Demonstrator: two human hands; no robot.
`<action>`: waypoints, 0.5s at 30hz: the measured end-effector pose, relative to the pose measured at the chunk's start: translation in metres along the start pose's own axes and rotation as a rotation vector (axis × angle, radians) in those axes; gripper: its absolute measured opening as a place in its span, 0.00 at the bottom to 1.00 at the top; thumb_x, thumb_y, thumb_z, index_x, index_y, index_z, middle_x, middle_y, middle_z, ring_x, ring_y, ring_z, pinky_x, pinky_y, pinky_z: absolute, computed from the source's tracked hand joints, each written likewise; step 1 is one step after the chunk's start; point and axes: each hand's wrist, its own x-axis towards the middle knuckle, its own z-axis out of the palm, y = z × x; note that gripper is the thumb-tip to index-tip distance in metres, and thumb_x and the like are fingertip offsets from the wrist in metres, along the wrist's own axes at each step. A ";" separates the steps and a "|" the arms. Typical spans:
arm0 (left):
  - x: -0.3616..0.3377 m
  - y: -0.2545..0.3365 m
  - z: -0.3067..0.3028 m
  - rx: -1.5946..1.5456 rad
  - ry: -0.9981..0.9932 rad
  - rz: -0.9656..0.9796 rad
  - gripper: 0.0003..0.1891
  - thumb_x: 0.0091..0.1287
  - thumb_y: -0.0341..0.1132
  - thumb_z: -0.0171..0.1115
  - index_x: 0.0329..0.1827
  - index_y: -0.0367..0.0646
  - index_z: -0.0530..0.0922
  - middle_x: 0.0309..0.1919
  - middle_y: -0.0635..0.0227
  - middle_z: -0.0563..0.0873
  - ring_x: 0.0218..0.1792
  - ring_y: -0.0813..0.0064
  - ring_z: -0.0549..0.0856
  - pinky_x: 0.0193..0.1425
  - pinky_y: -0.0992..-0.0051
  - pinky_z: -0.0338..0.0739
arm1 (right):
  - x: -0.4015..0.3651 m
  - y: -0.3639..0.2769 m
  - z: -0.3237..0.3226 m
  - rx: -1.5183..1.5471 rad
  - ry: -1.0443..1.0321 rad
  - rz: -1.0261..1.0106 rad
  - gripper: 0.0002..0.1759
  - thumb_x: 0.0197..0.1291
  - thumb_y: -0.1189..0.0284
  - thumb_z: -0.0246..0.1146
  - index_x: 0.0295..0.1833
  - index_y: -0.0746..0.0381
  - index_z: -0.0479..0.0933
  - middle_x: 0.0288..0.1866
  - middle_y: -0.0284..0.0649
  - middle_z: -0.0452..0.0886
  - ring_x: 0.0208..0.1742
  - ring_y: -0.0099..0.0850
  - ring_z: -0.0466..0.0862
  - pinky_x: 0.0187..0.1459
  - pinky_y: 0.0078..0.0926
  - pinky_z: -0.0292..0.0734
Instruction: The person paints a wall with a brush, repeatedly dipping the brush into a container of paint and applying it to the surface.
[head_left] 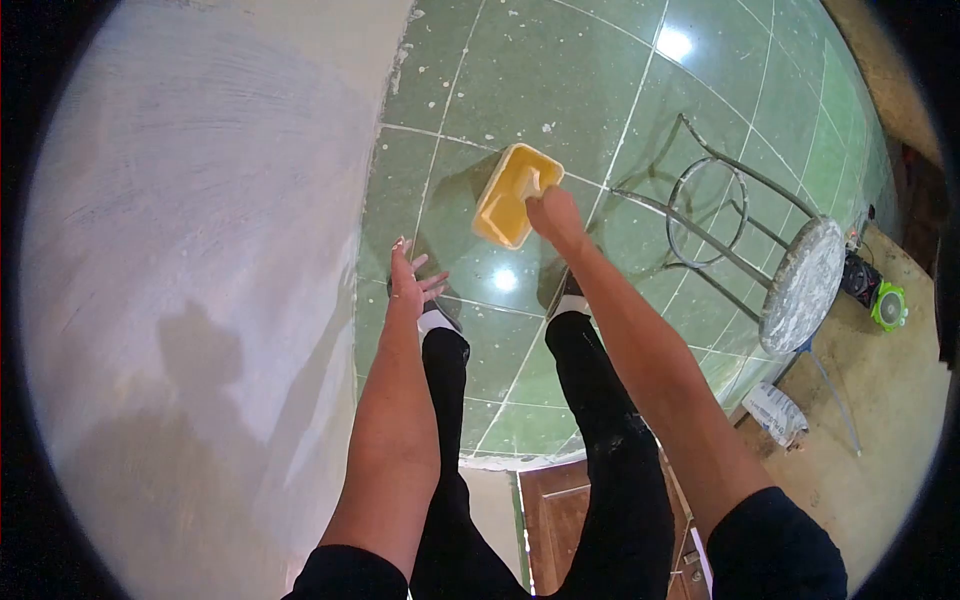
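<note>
A yellow plastic tub (485, 225) with a pale, smeared rim sits on the green tiles in front of my feet. Whitish paste (522, 183) clings to its inside. My right hand (555, 215) is closed at the tub's right side, with a pale piece showing beside the fingers; I cannot tell what it grips. Left of the tub and lower down, my left hand (408, 282) hangs with its fingers spread and holds nothing. White residue marks one of its fingertips.
A pale, patchy wall (200, 200) runs along the left. White specks dot the green tiled floor (540, 70). To the right lies a metal stool (805, 285) on its side, with a white bag (775, 413) and a green-rimmed round device (888, 306) beyond. Below is a brown door (555, 510).
</note>
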 end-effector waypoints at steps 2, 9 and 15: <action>0.005 0.004 -0.003 0.017 -0.006 -0.025 0.45 0.67 0.71 0.45 0.83 0.63 0.48 0.79 0.56 0.59 0.57 0.35 0.82 0.60 0.41 0.74 | 0.023 -0.012 0.008 -0.033 -0.023 0.010 0.20 0.61 0.62 0.61 0.41 0.70 0.83 0.43 0.63 0.85 0.47 0.57 0.86 0.51 0.48 0.82; 0.025 0.011 -0.018 0.086 -0.024 -0.011 0.42 0.69 0.70 0.44 0.83 0.63 0.50 0.79 0.58 0.60 0.55 0.41 0.84 0.51 0.47 0.79 | 0.066 -0.016 0.030 -0.126 -0.018 -0.057 0.24 0.59 0.58 0.58 0.42 0.69 0.85 0.46 0.60 0.86 0.49 0.54 0.87 0.52 0.47 0.82; 0.024 0.024 -0.016 0.122 -0.059 0.005 0.42 0.69 0.70 0.43 0.83 0.61 0.53 0.78 0.58 0.63 0.53 0.43 0.85 0.50 0.49 0.79 | 0.076 -0.014 0.029 -0.235 -0.056 -0.072 0.23 0.59 0.58 0.58 0.43 0.68 0.85 0.47 0.58 0.86 0.50 0.53 0.87 0.53 0.45 0.81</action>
